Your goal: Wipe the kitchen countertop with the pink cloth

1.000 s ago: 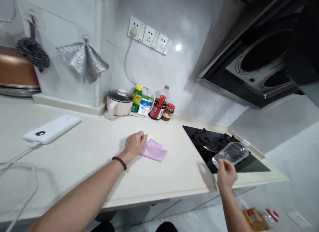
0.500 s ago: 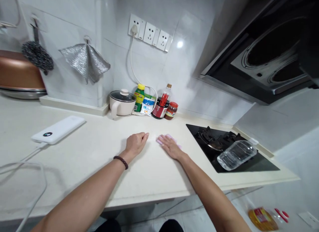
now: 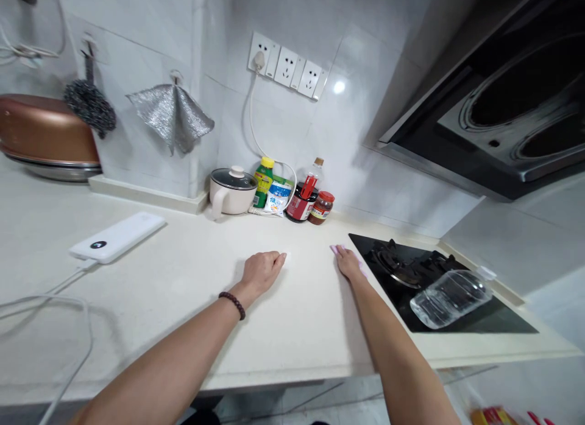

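My right hand (image 3: 348,263) lies over a pale pink cloth (image 3: 362,268) on the cream countertop (image 3: 301,327), just left of the black gas hob (image 3: 493,318). Only the cloth's edges show past the fingers and palm. Nearer the middle of the counter rests my left hand (image 3: 262,271), closed, thumb toward the right. A faint whitish patch shows at its fingertips; what it holds, if anything, I cannot make out. A dark bead bracelet (image 3: 233,303) circles the left wrist.
Along the back wall stand a cream lidded pot (image 3: 233,196), a green yellow-capped bottle (image 3: 264,181), a dark jar (image 3: 300,204) and a red-lidded jar (image 3: 322,207). A clear plastic bottle (image 3: 450,298) lies on the hob. Left is a white power bank (image 3: 119,237) with a cable.
My right hand has slid right with the cloth, toward the hob's edge. The left hand stays closed in nearly the same place on the counter. The whole view has shifted slightly.
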The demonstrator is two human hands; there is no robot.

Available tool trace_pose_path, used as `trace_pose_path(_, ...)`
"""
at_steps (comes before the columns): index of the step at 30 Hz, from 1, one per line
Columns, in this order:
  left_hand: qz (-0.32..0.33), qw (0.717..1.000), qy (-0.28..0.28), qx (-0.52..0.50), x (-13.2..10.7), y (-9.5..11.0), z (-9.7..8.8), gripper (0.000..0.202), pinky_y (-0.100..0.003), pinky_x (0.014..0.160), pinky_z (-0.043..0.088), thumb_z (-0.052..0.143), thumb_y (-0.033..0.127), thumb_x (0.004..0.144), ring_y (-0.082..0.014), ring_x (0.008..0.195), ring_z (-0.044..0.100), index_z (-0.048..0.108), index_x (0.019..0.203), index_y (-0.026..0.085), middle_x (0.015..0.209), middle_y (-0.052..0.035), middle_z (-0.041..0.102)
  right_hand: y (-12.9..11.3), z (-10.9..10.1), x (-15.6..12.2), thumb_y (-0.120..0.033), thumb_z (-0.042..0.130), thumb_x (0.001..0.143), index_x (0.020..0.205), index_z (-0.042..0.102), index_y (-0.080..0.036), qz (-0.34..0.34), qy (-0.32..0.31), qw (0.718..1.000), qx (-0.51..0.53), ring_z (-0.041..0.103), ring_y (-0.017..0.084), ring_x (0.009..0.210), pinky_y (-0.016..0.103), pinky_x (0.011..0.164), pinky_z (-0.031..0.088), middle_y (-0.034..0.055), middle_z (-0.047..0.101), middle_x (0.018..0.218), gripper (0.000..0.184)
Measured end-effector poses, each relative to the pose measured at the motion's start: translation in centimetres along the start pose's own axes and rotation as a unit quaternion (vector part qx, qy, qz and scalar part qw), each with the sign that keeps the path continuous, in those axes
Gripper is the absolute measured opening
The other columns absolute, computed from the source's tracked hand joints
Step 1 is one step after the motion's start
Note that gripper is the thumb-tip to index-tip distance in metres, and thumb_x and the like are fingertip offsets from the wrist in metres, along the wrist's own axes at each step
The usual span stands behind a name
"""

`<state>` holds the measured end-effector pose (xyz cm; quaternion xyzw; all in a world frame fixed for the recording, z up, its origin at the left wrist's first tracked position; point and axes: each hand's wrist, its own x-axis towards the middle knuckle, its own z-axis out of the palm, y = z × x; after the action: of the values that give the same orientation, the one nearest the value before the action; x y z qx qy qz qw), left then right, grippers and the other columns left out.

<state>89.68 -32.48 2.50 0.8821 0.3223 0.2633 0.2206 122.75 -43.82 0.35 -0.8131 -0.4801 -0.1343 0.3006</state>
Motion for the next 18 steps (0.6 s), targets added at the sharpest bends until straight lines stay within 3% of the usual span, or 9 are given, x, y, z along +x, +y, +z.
trace_pose_path(4, 0.000, 1.000, -0.005, 0.004, 0.1, -0.1, 0.1, 0.051, -0.029, 0.059, 0.022, 0.031, 0.047, 0.099, -0.0169, 0.063, 0.054, 0.061, 0.068, 0.020, 0.067, -0.0045, 0.065, -8.5, 5.7, 1.8, -0.035, 0.040, 0.101, 0.135, 0.054, -0.017, -0.035, -0.113, 0.993, 0.014, 0.053, 0.025, 0.124, 0.042, 0.108, 0.036, 0.0136, 0.060, 0.133, 0.041)
trace_pose_path(7, -0.004, 1.000, -0.002, 0.003, 0.0, -0.3, -0.1, 0.048, -0.029, 0.059, 0.023, 0.032, 0.044, 0.099, -0.0166, 0.064, 0.054, 0.062, 0.070, 0.019, 0.068, -0.0042, 0.064, -15.5, 10.0, 1.9, -0.033, 0.043, 0.101, 0.136, 0.053, -0.023, -0.118, -0.186, 0.975, 0.041, 0.055, 0.017, 0.120, 0.033, 0.104, 0.040, 0.0048, 0.060, 0.133, 0.038)
trace_pose_path(10, -0.003, 1.000, 0.002, 0.000, 0.0, -0.5, -0.3, 0.045, -0.028, 0.059, 0.024, 0.034, 0.041, 0.098, -0.0164, 0.065, 0.055, 0.063, 0.072, 0.019, 0.069, -0.0039, 0.064, -20.1, 12.6, 2.2, -0.029, 0.049, 0.099, 0.130, 0.059, -0.030, -0.177, -0.228, 0.957, 0.042, 0.055, 0.014, 0.118, 0.028, 0.103, 0.038, -0.0015, 0.061, 0.131, 0.033)
trace_pose_path(12, -0.004, 1.000, 0.003, -0.002, 0.0, -0.7, -0.4, 0.045, -0.028, 0.059, 0.024, 0.034, 0.041, 0.098, -0.0161, 0.064, 0.054, 0.062, 0.071, 0.019, 0.068, -0.0035, 0.064, -20.9, 12.8, 3.1, -0.028, 0.048, 0.099, 0.131, 0.060, -0.030, -0.181, -0.227, 0.957, 0.022, 0.051, 0.016, 0.122, 0.030, 0.106, 0.036, 0.0012, 0.058, 0.133, 0.034)
trace_pose_path(14, -0.010, 1.000, 0.004, -0.001, 0.0, -0.8, -0.4, 0.047, -0.028, 0.059, 0.024, 0.033, 0.042, 0.098, -0.0154, 0.061, 0.052, 0.060, 0.068, 0.019, 0.066, -0.0030, 0.062, -19.6, 12.0, 4.3, -0.028, 0.045, 0.100, 0.132, 0.061, -0.028, -0.156, -0.209, 0.965, -0.014, 0.046, 0.020, 0.127, 0.036, 0.109, 0.032, 0.0070, 0.054, 0.135, 0.036)
trace_pose_path(18, -0.010, 1.000, -0.005, 0.008, -0.1, -0.7, -0.1, 0.049, -0.029, 0.058, 0.023, 0.033, 0.044, 0.099, -0.0147, 0.058, 0.049, 0.057, 0.064, 0.019, 0.062, -0.0019, 0.060, -13.1, 8.1, 6.6, -0.024, 0.039, 0.099, 0.133, 0.061, -0.023, -0.068, -0.171, 0.978, -0.101, 0.041, 0.031, 0.130, 0.049, 0.109, 0.028, 0.0161, 0.052, 0.136, 0.040)
